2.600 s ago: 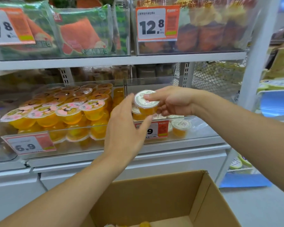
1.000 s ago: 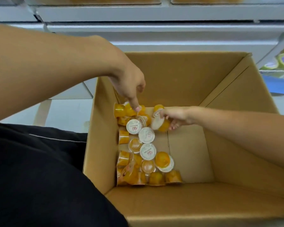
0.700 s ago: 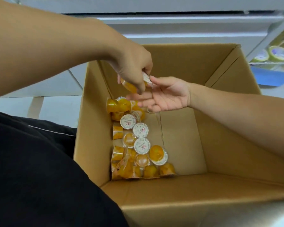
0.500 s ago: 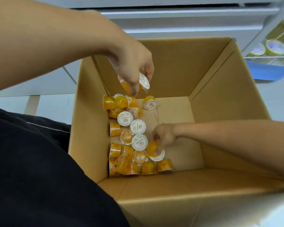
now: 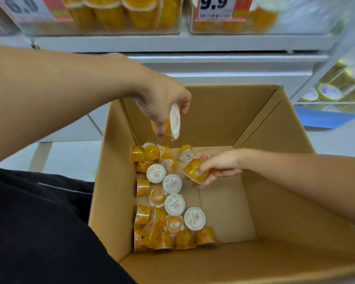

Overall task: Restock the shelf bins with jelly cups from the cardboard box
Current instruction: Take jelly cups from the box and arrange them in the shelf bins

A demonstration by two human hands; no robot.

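An open cardboard box (image 5: 275, 124) stands below me, with several orange jelly cups (image 5: 173, 202) lying along its left floor. My left hand (image 5: 164, 101) hovers over the box's far left corner and grips a jelly cup (image 5: 174, 121) on its side, white lid facing right. My right hand (image 5: 215, 167) is down inside the box and holds another jelly cup (image 5: 194, 170), bottom up, just above the floor. The clear shelf bins (image 5: 103, 29) with orange cups sit at the top of the view.
Price tags 6.9 (image 5: 25, 7) and 9.9 (image 5: 215, 7) hang on the bins. The white shelf front (image 5: 193, 44) runs behind the box. A side rack with yellow tubs (image 5: 328, 93) stands at the right. My dark clothing (image 5: 39, 226) fills the lower left.
My right hand has lifted a cup from the pile's lower right and brought it up towards the middle. My left hand keeps its cup. The view tilted up, showing the bins.
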